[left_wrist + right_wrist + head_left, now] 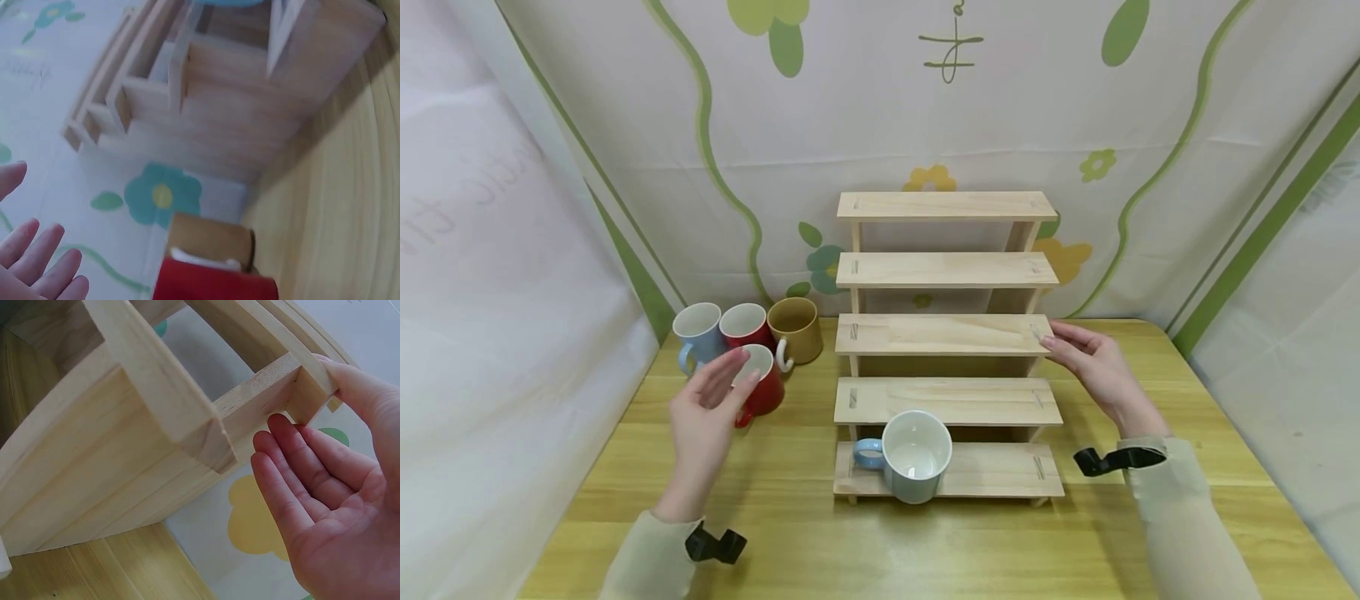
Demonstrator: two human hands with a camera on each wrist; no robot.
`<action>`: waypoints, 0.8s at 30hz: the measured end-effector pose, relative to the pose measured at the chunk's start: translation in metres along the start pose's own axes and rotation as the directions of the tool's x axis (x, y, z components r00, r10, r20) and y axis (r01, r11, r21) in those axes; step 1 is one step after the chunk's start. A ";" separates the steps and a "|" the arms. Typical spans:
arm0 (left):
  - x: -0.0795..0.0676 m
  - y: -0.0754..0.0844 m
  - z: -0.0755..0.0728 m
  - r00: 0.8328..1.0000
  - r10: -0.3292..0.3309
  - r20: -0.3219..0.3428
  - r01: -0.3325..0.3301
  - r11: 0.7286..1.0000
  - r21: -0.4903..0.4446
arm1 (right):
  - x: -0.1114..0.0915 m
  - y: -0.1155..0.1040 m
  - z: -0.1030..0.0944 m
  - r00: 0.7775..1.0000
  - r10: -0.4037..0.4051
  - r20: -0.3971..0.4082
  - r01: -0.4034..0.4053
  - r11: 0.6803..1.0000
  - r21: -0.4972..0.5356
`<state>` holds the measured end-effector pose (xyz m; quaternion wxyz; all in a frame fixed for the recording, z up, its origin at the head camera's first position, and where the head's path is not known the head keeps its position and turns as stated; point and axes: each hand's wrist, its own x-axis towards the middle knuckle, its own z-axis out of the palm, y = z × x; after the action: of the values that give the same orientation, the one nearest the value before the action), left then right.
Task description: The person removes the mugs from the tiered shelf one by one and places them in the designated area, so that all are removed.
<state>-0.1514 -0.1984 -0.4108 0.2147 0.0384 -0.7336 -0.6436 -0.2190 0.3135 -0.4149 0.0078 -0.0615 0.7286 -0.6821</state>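
Note:
A stepped wooden display rack [945, 335] stands on the table, its several shelves rising toward the back. My right hand [1093, 367] pinches the right end of its middle shelf; in the right wrist view the thumb [356, 384] lies over the board's edge and the other fingers are below it. On the lowest shelf sits a pale blue mug [913, 475], handle to the left. Over at the left, my left hand [703, 421] holds nothing, thumb and fingers spread beside the front red mug [769, 395]. The left wrist view shows its fingers [37, 256] apart from the mugs.
Behind the front red mug stand a light blue mug [703, 347], another red mug [756, 332] and a mustard mug [806, 335] with a white handle. A printed fabric backdrop [865, 108] rises behind the wooden table [820, 550], with white cloth at both sides.

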 end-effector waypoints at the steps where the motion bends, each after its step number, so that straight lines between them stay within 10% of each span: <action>1: -0.002 0.002 0.003 1.000 0.019 0.015 -0.018 1.000 -0.011 | 0.000 0.000 0.000 1.000 -0.001 0.001 0.001 1.000 -0.002; 13: -0.022 0.017 0.029 0.961 0.078 0.265 -0.073 0.997 -0.028 | 0.000 0.001 -0.001 1.000 -0.005 -0.002 0.005 1.000 -0.021; 24: -0.034 0.009 0.043 0.867 0.079 0.492 -0.056 0.996 -0.062 | 0.000 0.001 -0.001 1.000 -0.002 -0.001 0.002 1.000 -0.023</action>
<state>-0.1339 -0.1455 -0.4144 0.0435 -0.1579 -0.7502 -0.6406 -0.2193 0.3143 -0.4153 0.0061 -0.0618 0.7364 -0.6737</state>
